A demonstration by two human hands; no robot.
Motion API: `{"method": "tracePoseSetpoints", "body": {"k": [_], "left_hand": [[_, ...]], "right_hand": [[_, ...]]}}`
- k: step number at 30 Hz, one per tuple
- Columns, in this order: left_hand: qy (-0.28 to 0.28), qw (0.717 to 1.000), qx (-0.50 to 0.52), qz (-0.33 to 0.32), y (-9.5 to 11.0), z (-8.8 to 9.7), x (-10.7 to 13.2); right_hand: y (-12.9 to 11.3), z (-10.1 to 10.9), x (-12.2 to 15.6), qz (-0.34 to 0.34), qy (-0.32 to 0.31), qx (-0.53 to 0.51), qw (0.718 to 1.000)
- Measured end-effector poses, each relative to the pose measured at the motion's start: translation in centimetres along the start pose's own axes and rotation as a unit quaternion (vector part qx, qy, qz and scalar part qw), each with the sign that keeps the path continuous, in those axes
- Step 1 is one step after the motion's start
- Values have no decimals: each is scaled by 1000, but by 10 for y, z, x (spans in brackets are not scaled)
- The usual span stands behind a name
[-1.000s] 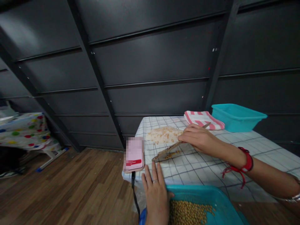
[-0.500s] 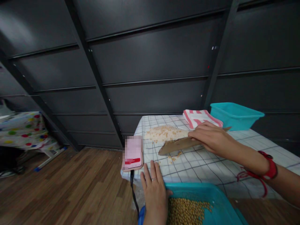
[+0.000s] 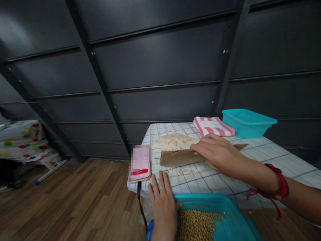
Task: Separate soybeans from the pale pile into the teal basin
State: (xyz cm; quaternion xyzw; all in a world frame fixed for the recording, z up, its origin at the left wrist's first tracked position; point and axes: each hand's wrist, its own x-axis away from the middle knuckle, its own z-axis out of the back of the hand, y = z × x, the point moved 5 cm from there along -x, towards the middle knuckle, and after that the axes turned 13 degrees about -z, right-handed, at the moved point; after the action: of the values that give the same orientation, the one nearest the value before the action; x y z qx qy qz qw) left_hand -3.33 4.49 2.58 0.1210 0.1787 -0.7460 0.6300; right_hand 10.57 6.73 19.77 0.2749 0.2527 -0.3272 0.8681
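My right hand (image 3: 215, 152) is closed on a strip of brown cardboard (image 3: 180, 156) that stands on edge across the checked tablecloth (image 3: 250, 160). Just behind the cardboard lies a pale heap of husks or grains (image 3: 173, 141). A few loose grains (image 3: 184, 171) are scattered in front of it. My left hand (image 3: 162, 204) rests flat on the near left rim of a teal tub (image 3: 225, 209), fingers stretched out, a ring on one finger. The tub holds yellow-brown beans (image 3: 197, 224). A red band circles my right wrist.
A pink phone (image 3: 139, 164) lies at the table's left corner with a black cable hanging down. A red-and-white striped cloth (image 3: 213, 126) and a second teal tub (image 3: 247, 122) sit at the far end. Dark metal wall behind, wooden floor left, a polka-dot covered table (image 3: 22, 142) beyond.
My right hand turned the cardboard from a low slant to standing on edge and drew it toward the heap. A few grains stayed behind it. My left hand kept its place.
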Motion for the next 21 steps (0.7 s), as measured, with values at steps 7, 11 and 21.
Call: {"method": "tracePoseSetpoints", "body": {"k": [7,11,21], "left_hand": [[2,1000,-6,-2,0,-1,1],[10,1000,-6,1,1,-3,2],[-4,1000,6,13,-1,2,-1]], "right_hand": [[0,-15,-10,29,-15,-38,999],[10,-11,0,24,-32,-54,998],[25,-3,15,0,-38,-49,998]]}}
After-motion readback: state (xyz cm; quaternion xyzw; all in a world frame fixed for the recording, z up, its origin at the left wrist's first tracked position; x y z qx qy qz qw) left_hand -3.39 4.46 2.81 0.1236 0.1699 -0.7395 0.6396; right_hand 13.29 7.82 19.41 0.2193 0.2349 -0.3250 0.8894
